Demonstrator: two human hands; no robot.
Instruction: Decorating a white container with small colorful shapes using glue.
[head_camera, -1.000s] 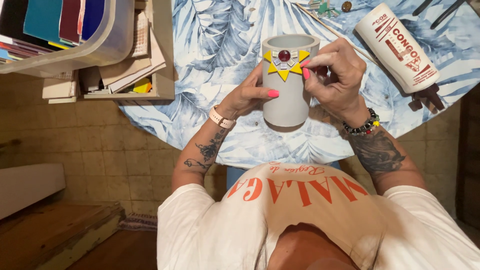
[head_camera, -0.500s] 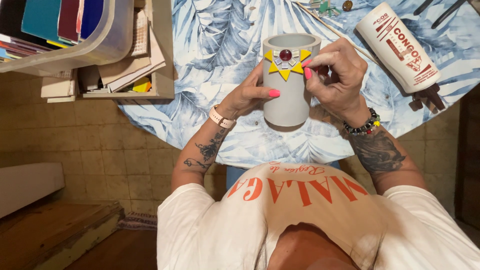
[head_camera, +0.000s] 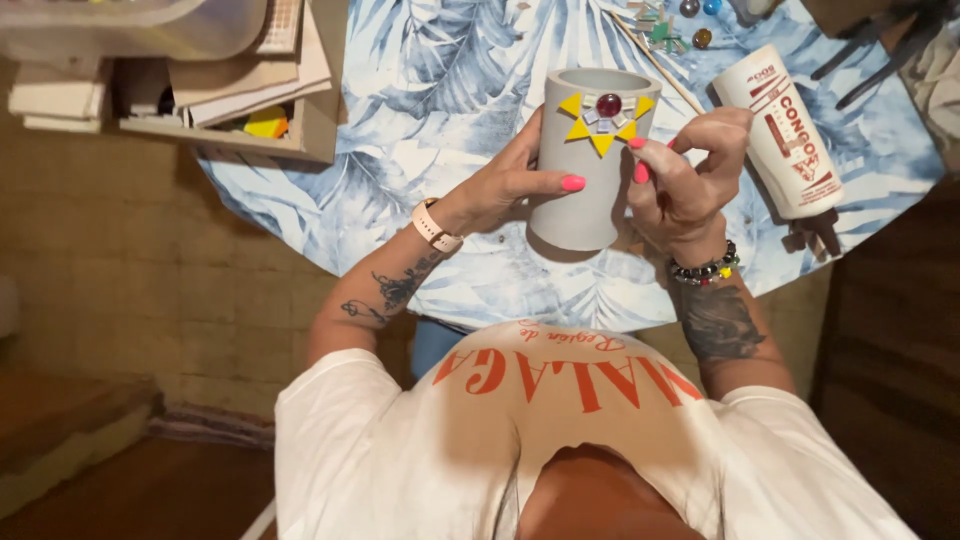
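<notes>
Head view looking straight down: a plain grey cylindrical pot with a mosaic of yellow triangles, small mirror squares and a dark red round gem near its rim sits between both hands on the blue-and-white leaf-print round table. The left hand wraps its side, thumb across the front. The right hand is curled up just beside the mosaic, fingertips pinched; can't tell if it's holding anything. A white tube of glue with red print lies right of that hand, loose tiles and beads beyond.
</notes>
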